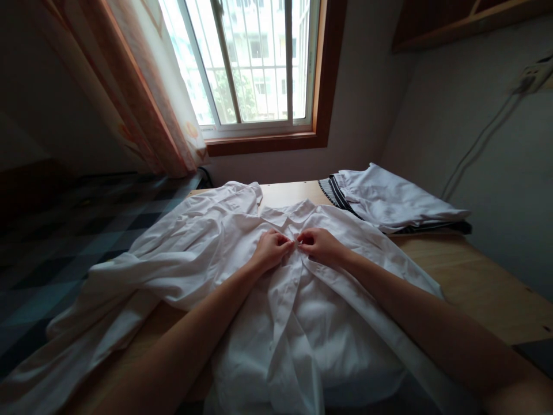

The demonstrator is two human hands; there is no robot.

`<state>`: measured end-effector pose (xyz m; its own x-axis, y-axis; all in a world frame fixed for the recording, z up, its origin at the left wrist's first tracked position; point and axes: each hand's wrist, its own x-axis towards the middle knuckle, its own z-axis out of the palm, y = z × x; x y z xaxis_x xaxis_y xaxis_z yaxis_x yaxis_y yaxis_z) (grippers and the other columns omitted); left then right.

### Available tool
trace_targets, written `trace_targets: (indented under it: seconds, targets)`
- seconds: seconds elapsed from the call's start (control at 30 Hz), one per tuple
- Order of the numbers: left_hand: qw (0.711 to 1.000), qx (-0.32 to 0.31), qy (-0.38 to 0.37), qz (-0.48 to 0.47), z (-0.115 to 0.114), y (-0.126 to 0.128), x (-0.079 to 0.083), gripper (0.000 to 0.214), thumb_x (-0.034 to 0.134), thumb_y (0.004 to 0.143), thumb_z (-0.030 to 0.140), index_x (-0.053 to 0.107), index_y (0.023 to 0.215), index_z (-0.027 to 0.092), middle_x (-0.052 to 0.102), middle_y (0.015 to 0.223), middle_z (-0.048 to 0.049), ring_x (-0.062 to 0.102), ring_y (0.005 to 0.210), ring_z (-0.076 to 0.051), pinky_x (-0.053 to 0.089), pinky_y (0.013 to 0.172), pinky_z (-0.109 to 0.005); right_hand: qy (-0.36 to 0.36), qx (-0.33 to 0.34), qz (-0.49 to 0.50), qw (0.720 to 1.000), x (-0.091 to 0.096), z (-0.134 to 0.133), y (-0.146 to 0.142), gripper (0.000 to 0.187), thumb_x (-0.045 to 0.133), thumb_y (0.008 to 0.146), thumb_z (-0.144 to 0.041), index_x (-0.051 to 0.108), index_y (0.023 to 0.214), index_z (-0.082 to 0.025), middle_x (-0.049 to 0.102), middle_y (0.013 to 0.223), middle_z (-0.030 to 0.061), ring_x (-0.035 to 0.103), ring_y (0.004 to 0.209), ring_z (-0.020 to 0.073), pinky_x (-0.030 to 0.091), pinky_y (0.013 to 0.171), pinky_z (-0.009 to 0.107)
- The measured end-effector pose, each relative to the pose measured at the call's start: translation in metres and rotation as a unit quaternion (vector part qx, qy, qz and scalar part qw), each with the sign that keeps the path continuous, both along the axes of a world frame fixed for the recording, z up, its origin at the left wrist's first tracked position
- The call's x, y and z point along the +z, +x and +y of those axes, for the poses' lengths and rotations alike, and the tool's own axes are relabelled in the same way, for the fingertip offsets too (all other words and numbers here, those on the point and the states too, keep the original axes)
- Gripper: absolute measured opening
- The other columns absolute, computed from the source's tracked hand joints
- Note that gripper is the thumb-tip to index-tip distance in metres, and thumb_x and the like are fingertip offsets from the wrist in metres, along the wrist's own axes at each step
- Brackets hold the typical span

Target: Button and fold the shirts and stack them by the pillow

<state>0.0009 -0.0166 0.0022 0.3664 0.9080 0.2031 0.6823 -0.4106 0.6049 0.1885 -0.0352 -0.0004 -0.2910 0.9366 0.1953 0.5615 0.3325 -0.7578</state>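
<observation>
A white button-up shirt [345, 323] lies spread on the wooden table, its collar [288, 213] toward the window. Below the collar, my left hand [273, 248] pinches the front edge of the shirt. Close beside it, my right hand [320, 245] pinches the opposite front edge, with the fingertips of both hands almost meeting. A button between them is too small to make out. Lower down, the two front edges lie loose and partly apart, with small buttons along one. To the left, more rumpled white cloth [173, 259], seemingly a sleeve, trails over the table's edge.
Folded white clothing with black striped trim [384, 196] rests at the table's back right. The wooden table [466, 276] meets a checked bed cover [64, 230] on the left. Ahead are a barred window [254, 63] and a curtain [147, 86]; a cord [479, 135] hangs on the right wall.
</observation>
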Motion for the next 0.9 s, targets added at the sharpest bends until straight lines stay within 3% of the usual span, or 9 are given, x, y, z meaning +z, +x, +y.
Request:
trace_targets:
  seconds: [0.23,0.33,0.43,0.6,0.77,0.9]
  targets:
    - [1.000,-0.003,-0.002,0.007,0.000,0.001,0.000,0.023,0.063,0.083,0.030,0.077,0.068,0.018,0.070,0.074,-0.0029,0.061,0.076,-0.017,0.045,0.072,-0.027,-0.013,0.023,0.008,1.000,0.002,0.000,0.003,0.018,0.063,0.074,-0.016,0.074,0.087,-0.015,0.069,0.073,0.0004,0.058,0.066,0.0130,0.041,0.061,0.021]
    - [1.000,0.007,0.004,0.007,0.001,0.001,-0.002,0.022,0.065,0.082,0.031,0.077,0.070,0.018,0.070,0.078,-0.0037,0.061,0.078,-0.017,0.045,0.073,-0.027,-0.023,0.033,0.031,0.999,0.002,0.000,0.004,0.014,0.058,0.080,-0.022,0.070,0.076,-0.016,0.065,0.065,-0.0006,0.056,0.060,0.0120,0.040,0.058,0.021]
    - [1.000,0.018,0.012,0.004,0.002,0.001,-0.005,0.022,0.066,0.082,0.033,0.078,0.073,0.018,0.069,0.081,-0.0042,0.061,0.079,-0.017,0.046,0.073,-0.027,-0.078,0.043,0.085,0.992,0.001,0.001,0.004,0.022,0.054,0.085,-0.027,0.061,0.067,-0.018,0.057,0.056,-0.0029,0.052,0.052,0.0107,0.040,0.053,0.021]
    - [1.000,0.017,0.015,0.012,0.002,0.001,-0.006,0.022,0.065,0.082,0.034,0.079,0.073,0.019,0.069,0.080,-0.0042,0.061,0.081,-0.018,0.047,0.075,-0.027,-0.134,0.044,0.155,0.978,-0.005,0.005,0.002,0.017,0.063,0.078,-0.032,0.064,0.074,-0.016,0.056,0.054,-0.0042,0.049,0.048,0.0097,0.039,0.049,0.021]
    - [1.000,0.014,0.014,0.013,0.002,0.000,-0.007,0.019,0.065,0.082,0.028,0.079,0.076,0.018,0.070,0.083,-0.0054,0.062,0.082,-0.018,0.046,0.079,-0.028,-0.107,0.025,0.135,0.985,-0.011,0.009,0.000,0.017,0.065,0.078,-0.032,0.068,0.076,-0.015,0.057,0.053,-0.0037,0.050,0.047,0.0097,0.037,0.048,0.021]
    - [0.999,0.021,0.020,0.025,0.003,-0.002,-0.008,0.024,0.059,0.085,0.027,0.079,0.074,0.018,0.071,0.083,-0.0057,0.061,0.084,-0.018,0.046,0.082,-0.029,-0.014,-0.022,0.050,0.998,-0.011,0.004,-0.009,0.010,0.066,0.079,-0.023,0.073,0.076,-0.016,0.070,0.068,0.0016,0.061,0.063,0.0135,0.043,0.061,0.023]
